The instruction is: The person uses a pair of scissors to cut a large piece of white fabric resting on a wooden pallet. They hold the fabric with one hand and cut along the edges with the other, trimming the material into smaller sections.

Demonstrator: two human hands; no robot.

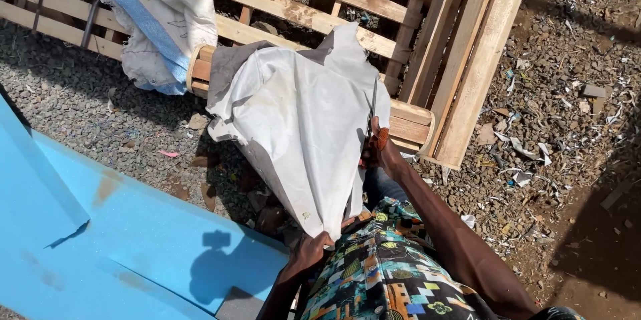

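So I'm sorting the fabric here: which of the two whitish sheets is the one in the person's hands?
The grey-backed white sheet draped over the wooden frame, gripped by left hand and right hand. The other sheet, blue-edged, hangs untouched further up.
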